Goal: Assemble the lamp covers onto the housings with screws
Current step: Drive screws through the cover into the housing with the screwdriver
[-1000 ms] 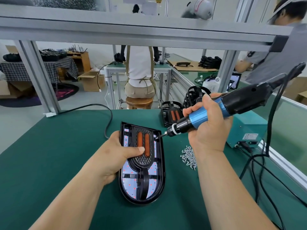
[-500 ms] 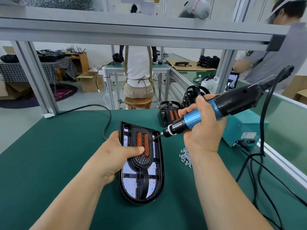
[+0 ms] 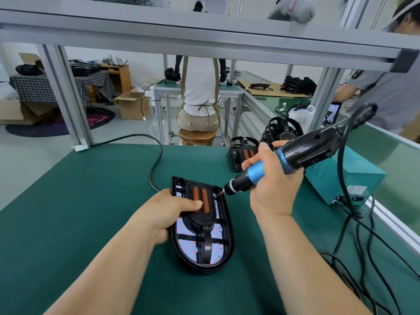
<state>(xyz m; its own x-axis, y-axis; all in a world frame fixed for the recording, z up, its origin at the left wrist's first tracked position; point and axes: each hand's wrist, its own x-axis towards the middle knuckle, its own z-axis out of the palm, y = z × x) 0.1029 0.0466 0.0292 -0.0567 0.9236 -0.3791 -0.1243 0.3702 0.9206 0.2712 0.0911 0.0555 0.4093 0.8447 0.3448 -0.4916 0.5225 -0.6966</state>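
Observation:
A black lamp housing [image 3: 228, 242] with a black cover, two orange bars and a pale LED panel lies on the green mat, near the middle. My left hand [image 3: 169, 211] grips its left edge, thumb pressing on the cover beside the orange bars. My right hand [image 3: 273, 186] grips a blue and black electric screwdriver [image 3: 293, 159]. The bit tip touches the housing's upper right corner. My right hand hides the screw pile.
A second lamp housing [image 3: 242, 155] and black cage-like covers [image 3: 280, 130] stand behind the screwdriver. A teal power box [image 3: 345, 180] sits to the right, black cables [image 3: 363, 246] trailing from it. A cable [image 3: 156, 162] curves past the housing's far left. Other people work beyond the frame.
The screwdriver has moved left and down, and its tip has come onto the housing's upper right corner. My left hand has kept its hold on the housing.

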